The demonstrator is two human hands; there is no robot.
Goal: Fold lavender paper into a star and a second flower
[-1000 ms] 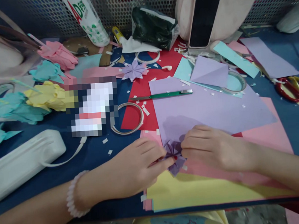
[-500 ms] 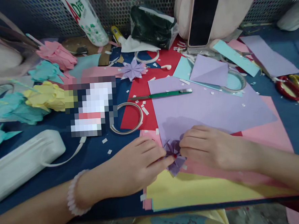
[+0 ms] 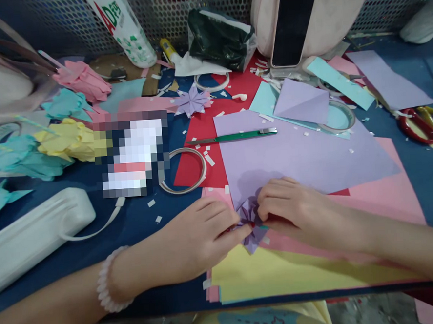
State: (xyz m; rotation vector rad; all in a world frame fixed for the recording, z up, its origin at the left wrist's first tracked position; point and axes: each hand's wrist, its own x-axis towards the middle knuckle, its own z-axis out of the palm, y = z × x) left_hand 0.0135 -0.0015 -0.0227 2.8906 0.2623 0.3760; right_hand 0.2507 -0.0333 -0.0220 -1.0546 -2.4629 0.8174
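Between my two hands sits a folded purple paper flower [image 3: 253,243], over the near left corner of a purple sheet. My left hand [image 3: 202,236] pinches its left side, the thumb reaching onto the middle. On the right side my right hand [image 3: 292,208] is closed with bent fingers on the flower's edge. Part of the flower is hidden by the fingers. Under it lie the purple sheet [image 3: 293,162], a pink sheet [image 3: 380,205] and a yellow sheet [image 3: 300,272]. A green craft knife [image 3: 244,136] rests on the purple sheet beyond my hands.
A roll of tape [image 3: 203,170] and a blurred phone [image 3: 135,157] on a cable lie left, beside a white power bank-like case [image 3: 41,231]. Paper flowers [image 3: 72,139] fill the far left. Scissors [image 3: 419,125] lie right. A bottle [image 3: 128,35] and dark pouch [image 3: 220,39] stand behind.
My right hand has shifted slightly up and left on the flower, its fingers curling more. A small teal bit now shows below its fingertips. My left hand holds nearly still.
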